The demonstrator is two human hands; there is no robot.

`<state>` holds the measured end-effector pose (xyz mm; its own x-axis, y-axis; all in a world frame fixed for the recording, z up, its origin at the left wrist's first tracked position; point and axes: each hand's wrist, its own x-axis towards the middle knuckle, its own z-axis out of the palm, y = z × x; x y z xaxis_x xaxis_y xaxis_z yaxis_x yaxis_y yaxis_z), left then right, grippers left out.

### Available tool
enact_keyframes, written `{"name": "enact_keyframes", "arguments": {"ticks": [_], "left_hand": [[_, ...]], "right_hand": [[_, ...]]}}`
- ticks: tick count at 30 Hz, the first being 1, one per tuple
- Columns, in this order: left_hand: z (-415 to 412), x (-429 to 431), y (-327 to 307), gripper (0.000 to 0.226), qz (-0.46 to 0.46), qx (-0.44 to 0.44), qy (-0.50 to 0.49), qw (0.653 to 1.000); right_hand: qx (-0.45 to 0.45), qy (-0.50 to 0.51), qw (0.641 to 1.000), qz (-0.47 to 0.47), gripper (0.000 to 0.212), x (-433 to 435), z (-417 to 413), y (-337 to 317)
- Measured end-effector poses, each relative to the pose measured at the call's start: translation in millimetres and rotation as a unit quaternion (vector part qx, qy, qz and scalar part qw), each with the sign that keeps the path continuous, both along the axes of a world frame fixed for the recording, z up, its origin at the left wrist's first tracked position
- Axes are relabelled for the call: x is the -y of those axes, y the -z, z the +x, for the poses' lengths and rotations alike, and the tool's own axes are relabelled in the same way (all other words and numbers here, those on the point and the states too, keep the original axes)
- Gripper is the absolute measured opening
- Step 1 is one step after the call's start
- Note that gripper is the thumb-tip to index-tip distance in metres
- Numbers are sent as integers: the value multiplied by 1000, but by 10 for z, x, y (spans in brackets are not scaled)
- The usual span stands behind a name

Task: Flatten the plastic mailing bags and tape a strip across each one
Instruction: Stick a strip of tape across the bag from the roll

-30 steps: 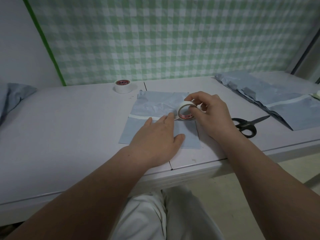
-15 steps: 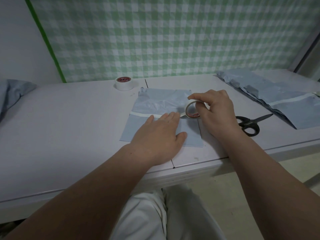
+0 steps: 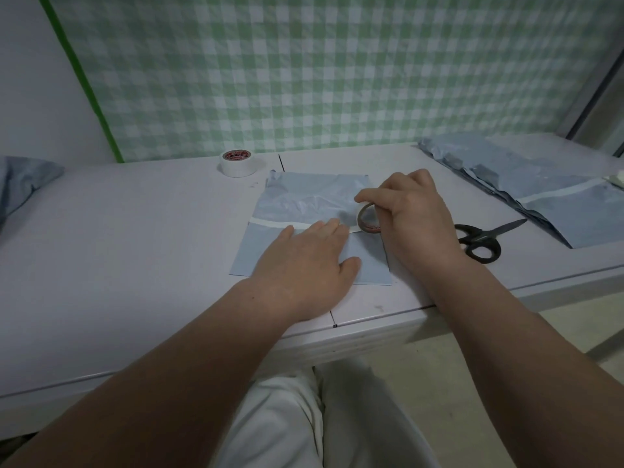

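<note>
White tape roll (image 3: 368, 220) gripped on edge by the right hand (image 3: 417, 214), at the right side of a pale blue plastic mailing bag (image 3: 304, 197).
Straight-fingered, the left hand (image 3: 304, 265) presses the bag flat on the grey table (image 3: 135, 248), fingertips at the white tape strip (image 3: 270, 223) across it; black scissors (image 3: 479, 239) lie just right, piled blue bags (image 3: 540, 184) beyond, a second white roll (image 3: 238, 162) behind.

Makeshift packing station: pale table (image 3: 135, 251), green-checked backdrop (image 3: 337, 69), scissors (image 3: 483, 238).

Bag (image 3: 305, 197) flat, ctr; strip (image 3: 270, 224) partway across; tape roll (image 3: 367, 220) upright.
</note>
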<state>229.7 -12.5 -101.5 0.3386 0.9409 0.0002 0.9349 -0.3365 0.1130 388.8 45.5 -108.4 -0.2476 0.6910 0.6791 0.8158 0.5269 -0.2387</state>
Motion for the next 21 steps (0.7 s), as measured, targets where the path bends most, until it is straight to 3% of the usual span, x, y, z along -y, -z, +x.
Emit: {"name": "enact_keyframes", "arguments": {"ticks": [3, 7, 12, 21], "left_hand": [[22, -5, -52, 56, 4, -27, -5, 1000], [132, -11, -106, 56, 31, -43, -19, 998], [194, -31, -38, 49, 38, 58, -29, 997], [177, -42, -42, 57, 26, 20, -13, 999]], "right_hand": [[-13, -10, 1000, -17, 32, -1, 20, 19], [-43, -19, 993, -111, 36, 16, 151, 6], [-96, -55, 972, -205, 42, 68, 172, -61], [-119, -61, 974, -184, 29, 44, 181, -51]]}}
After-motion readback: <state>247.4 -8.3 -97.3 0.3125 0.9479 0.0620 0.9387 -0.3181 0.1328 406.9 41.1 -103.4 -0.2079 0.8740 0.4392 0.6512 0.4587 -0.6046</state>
